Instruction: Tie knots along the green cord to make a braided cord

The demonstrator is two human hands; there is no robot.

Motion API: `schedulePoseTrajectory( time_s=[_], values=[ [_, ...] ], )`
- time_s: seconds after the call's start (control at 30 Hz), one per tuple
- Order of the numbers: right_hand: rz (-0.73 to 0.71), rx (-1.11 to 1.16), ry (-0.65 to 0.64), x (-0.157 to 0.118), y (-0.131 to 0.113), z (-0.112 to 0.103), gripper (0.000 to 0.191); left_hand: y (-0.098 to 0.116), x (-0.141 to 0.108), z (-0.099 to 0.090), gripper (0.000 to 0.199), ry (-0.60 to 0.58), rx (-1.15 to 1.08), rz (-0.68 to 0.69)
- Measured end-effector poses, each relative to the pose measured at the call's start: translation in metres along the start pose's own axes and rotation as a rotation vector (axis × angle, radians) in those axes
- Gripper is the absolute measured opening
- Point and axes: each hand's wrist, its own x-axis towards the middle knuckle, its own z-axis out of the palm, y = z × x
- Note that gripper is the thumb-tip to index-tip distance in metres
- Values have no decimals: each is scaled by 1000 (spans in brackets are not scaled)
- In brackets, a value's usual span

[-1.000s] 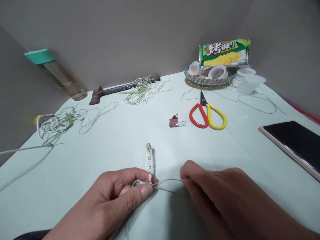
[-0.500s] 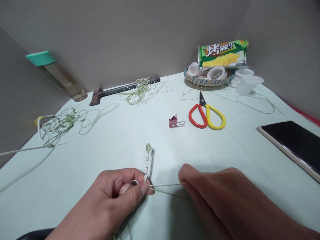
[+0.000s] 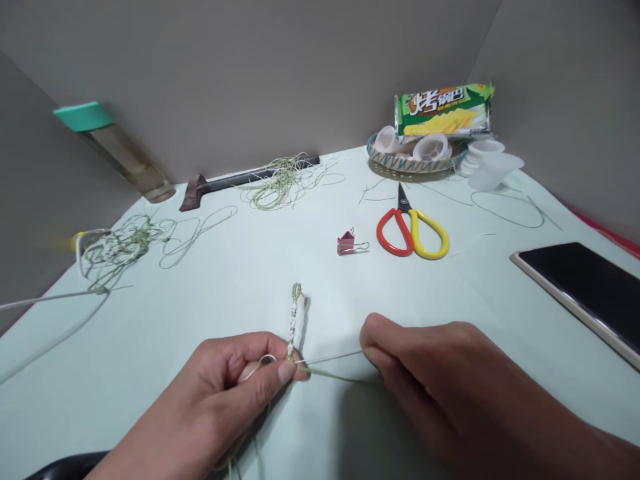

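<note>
Between its thumb and index finger, my left hand (image 3: 240, 393) pinches the lower end of a green and white braided cord (image 3: 293, 320), whose green loop points away from me. A white strand (image 3: 327, 357) runs taut from that pinch to my right hand (image 3: 430, 380), which grips it in closed fingers. Just below, a green strand (image 3: 333, 375) stretches right toward the underside of my right hand; its far end is hidden. Another white strand curves over the left fingers, and loose green threads hang under the left hand.
Beyond the hands lie a pink binder clip (image 3: 346, 243) and red-and-yellow scissors (image 3: 413, 233). A phone (image 3: 585, 287) is at right. Farther back are a basket (image 3: 415, 163) with cups and a snack packet, a hammer (image 3: 230, 180), thread tangles (image 3: 125, 247) and a bottle (image 3: 130, 160).
My right hand has risen slightly away from me, and the white strand now slants upward to it. My left hand and the braid have shifted slightly up and left.
</note>
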Motion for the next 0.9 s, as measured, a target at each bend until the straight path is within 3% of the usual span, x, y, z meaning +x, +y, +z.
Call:
schedulePoseTrajectory(
  time_s=[0.17, 0.27, 0.37, 0.47, 0.7, 0.9],
  values=[
    [-12, -42, 23, 0, 1, -1, 19, -13, 8, -4, 65, -34, 36, -29],
    [-38, -109, 119, 5, 0, -6, 18, -17, 8, -7, 64, -66, 27, -21],
    [-99, -195, 200, 11, -2, -10, 25, -15, 2, -10, 58, -116, -2, 3],
    [-175, -141, 238, 13, -8, -7, 37, -9, -2, -10, 59, -157, -46, 26],
    [-32, 271, -13, 14, -26, 15, 28, -5, -1, -6, 59, -180, -17, 41],
    [4, 385, 0, 18, -29, 21, 19, -11, -1, -7, 53, -165, -35, 49]
  ],
)
